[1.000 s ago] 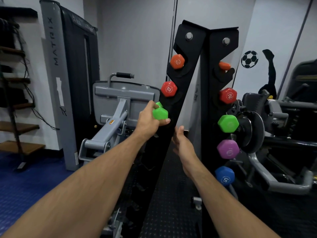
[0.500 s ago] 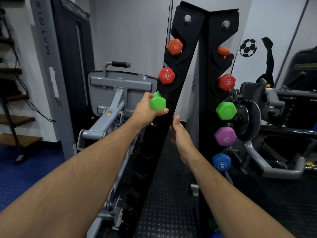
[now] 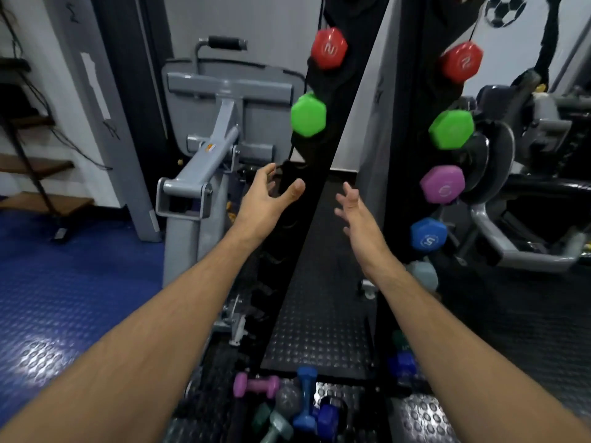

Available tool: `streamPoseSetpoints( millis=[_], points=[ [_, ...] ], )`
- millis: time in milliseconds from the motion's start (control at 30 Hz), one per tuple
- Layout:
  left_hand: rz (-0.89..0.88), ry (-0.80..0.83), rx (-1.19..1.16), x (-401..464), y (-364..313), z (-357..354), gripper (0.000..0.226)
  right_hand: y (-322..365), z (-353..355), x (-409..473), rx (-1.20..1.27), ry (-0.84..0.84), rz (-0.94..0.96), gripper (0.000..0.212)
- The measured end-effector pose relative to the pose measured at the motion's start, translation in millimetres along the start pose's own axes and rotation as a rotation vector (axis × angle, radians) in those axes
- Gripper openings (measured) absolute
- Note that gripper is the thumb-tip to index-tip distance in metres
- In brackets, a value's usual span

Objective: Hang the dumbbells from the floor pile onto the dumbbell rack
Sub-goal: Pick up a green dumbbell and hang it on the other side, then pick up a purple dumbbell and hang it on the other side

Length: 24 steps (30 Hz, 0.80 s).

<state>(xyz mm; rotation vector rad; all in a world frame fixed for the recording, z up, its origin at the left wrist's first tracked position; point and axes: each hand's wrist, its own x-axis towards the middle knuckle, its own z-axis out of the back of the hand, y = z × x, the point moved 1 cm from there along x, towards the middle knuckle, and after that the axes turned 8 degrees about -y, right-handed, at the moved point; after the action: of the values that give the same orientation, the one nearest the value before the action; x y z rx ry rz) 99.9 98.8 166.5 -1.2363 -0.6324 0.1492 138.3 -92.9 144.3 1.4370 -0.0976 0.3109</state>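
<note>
Green dumbbell on rack; left hand, right hand grips wide (holding nothing).

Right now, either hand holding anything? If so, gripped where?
Nothing is held. The left hand is open just below the green dumbbell on the rack, not touching it. The right hand is open too.

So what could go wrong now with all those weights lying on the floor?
The floor pile lies right below the person, close to the rack's foot, so a careless step could mean a stubbed toe or a stumble. The pink dumbbell, blue one and others lie jumbled and touching, so lifting one might roll its neighbours. The green dumbbell hangs with neither the left hand nor the right hand holding it; if seated badly, it might slip off.
</note>
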Motion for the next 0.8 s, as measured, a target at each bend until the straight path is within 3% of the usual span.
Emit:
streamPoseSetpoints(
  millis=[67,133,200,300,400,467,567,667,800],
  points=[
    [0.069,-0.004,-0.016,-20,24,5,0.127,-25,2,-11,0.042,0.004,-0.063,0.079],
    [0.177,0.005,-0.063,-43,54,9,0.107,-55,4,-25,0.063,-0.012,-0.141,0.064],
    [0.269,0.045,-0.085,-66,89,8,0.076,-88,4,-42,0.054,-0.017,-0.218,0.062],
    [0.376,0.045,0.069,-100,153,8,0.050,-141,3,-71,-0.052,-0.042,-0.291,0.069],
    [0.510,0.067,0.197,-137,221,6,0.017,-196,-2,-100,-0.152,-0.045,-0.372,0.058],
    [0.606,0.060,0.282,-159,269,7,0.028,-231,-6,-118,-0.183,-0.049,-0.432,0.058],
    [0.733,0.143,0.440,-191,316,13,0.012,-273,-9,-142,-0.220,-0.025,-0.507,0.054],
    [0.844,0.215,0.533,-218,367,15,0.030,-317,-16,-158,-0.296,0.003,-0.597,0.048],
    [0.915,0.269,0.613,-241,431,12,0.019,-378,-30,-171,-0.388,0.028,-0.707,0.045]
  ],
)
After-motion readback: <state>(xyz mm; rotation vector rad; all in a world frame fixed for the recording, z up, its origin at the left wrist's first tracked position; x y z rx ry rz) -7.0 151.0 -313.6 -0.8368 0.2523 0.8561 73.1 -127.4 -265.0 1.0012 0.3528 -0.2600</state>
